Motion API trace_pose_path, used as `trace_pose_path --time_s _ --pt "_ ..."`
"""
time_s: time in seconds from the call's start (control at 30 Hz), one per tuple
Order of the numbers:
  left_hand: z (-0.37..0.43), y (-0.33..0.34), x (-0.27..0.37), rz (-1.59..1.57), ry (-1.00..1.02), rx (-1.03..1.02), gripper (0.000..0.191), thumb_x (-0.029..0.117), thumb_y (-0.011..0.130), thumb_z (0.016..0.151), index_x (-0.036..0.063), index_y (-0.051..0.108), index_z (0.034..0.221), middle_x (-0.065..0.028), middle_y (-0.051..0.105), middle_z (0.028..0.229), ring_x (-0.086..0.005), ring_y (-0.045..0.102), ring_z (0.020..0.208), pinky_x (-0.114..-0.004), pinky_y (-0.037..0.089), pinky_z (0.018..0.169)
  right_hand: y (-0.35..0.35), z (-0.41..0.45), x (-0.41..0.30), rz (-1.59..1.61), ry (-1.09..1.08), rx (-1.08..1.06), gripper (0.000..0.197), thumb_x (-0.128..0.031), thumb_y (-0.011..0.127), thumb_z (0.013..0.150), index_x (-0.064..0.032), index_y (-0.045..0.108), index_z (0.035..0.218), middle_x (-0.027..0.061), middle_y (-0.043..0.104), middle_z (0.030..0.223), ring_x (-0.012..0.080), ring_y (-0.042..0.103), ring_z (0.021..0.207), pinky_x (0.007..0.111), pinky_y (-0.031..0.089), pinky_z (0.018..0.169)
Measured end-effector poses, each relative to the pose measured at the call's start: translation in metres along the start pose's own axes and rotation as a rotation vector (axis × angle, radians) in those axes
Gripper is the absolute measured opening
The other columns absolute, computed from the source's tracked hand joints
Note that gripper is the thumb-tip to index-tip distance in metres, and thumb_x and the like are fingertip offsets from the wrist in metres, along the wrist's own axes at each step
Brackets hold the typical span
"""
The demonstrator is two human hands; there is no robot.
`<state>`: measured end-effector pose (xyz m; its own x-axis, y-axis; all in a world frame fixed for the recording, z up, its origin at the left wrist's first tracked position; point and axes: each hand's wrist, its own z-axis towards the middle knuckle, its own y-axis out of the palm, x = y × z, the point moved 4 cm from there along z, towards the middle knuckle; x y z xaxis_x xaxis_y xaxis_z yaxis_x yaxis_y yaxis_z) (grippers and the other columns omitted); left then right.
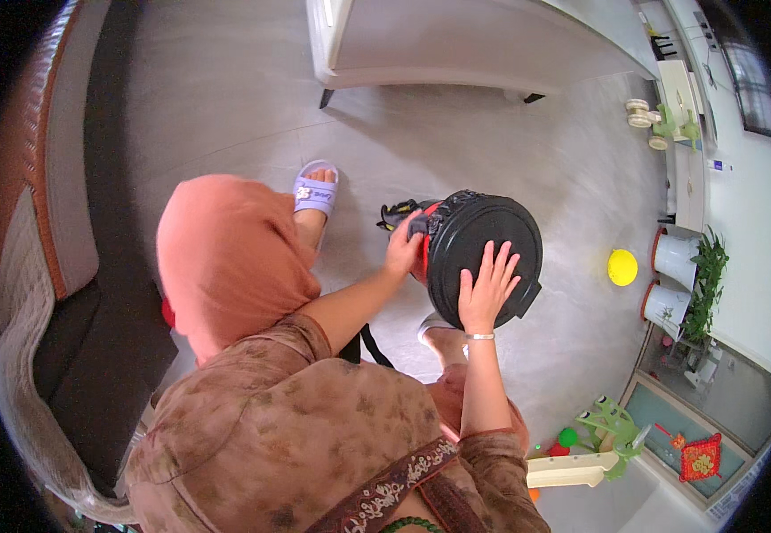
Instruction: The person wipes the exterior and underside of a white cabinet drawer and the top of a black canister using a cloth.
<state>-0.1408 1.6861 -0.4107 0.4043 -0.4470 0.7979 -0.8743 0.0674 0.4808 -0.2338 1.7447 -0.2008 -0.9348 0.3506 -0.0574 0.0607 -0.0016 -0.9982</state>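
A round black plastic lid (448,266) is on top of a red container (420,266), most of which is hidden beneath it. Dark crumpled material (465,198), perhaps a bag, is bunched around the container's rim and side. My left hand (406,248) grips part of this material at the lid's left edge. On the lid, my right hand (490,290) lies flat with its fingers spread, pressing or resting on it. A tab juts out from the lid's edge near that hand. The container stands on or just above the floor between my legs.
A grey tiled floor (225,126) surrounds my slippered feet. A pale cabinet (438,40) on short dark legs stands ahead. To the right are a yellow balloon or ball (622,267), white plant pots (675,260) and green toys (615,426). A sofa (65,360) is at the left.
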Motion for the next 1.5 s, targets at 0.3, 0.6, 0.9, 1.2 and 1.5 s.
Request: trace_pose_path --time_s 0.3,0.6,0.9,1.2,1.5 --pt "0.125 0.091 0.061 0.059 -0.518 -0.918 0.042 0.008 0.053 0.084 0.0083 0.052 0.126 -0.0058 0.054 0.124 -0.0165 0.047 0.115 -0.029 0.035 0.099 -0.006 0.009 0.002 0.078 0.033 -0.108 0.066 -0.040 0.050 0.083 -0.0073 0.034 0.138 0.0199 0.016 0.148 0.0443 0.009 0.135 0.061 0.006 0.104" --pt "0.140 0.220 0.031 0.354 -0.647 -1.692 0.045 0.022 0.056 0.085 0.0099 0.050 0.128 -0.0033 0.052 0.126 -0.0166 0.047 0.113 -0.032 0.036 0.097 0.002 0.010 0.011 0.153 0.070 -0.175 0.062 -0.045 0.053 0.081 -0.0066 0.044 0.128 0.0275 0.024 0.141 0.0523 0.014 0.130 0.065 0.007 0.101" --pt "0.185 0.161 -0.041 1.177 -0.248 -1.730 0.052 0.037 0.057 0.082 0.0095 0.050 0.125 -0.0107 0.058 0.118 -0.0220 0.052 0.104 -0.037 0.040 0.090 0.007 0.007 0.014 0.176 0.135 -0.256 0.063 -0.049 0.056 0.077 -0.0087 0.047 0.125 0.0269 0.025 0.141 0.0527 0.013 0.130 0.065 0.004 0.102" --pt "0.190 0.058 0.009 0.905 -0.551 -1.403 0.036 0.022 0.064 0.079 0.0086 0.056 0.111 -0.0088 0.062 0.103 -0.0200 0.055 0.096 -0.034 0.042 0.084 0.002 0.013 0.011 0.098 0.077 -0.240 0.065 -0.051 0.043 0.085 -0.0050 0.039 0.131 0.0273 0.022 0.142 0.0509 0.014 0.131 0.061 0.006 0.103" --pt "0.179 0.070 0.018 0.872 -0.230 -1.211 0.040 0.014 0.063 0.068 0.0094 0.058 0.108 -0.0106 0.062 0.103 -0.0216 0.056 0.097 -0.033 0.044 0.085 0.002 0.012 0.010 0.117 0.082 -0.178 0.064 -0.051 0.044 0.085 -0.0065 0.041 0.131 0.0261 0.024 0.142 0.0503 0.015 0.131 0.063 0.007 0.103"
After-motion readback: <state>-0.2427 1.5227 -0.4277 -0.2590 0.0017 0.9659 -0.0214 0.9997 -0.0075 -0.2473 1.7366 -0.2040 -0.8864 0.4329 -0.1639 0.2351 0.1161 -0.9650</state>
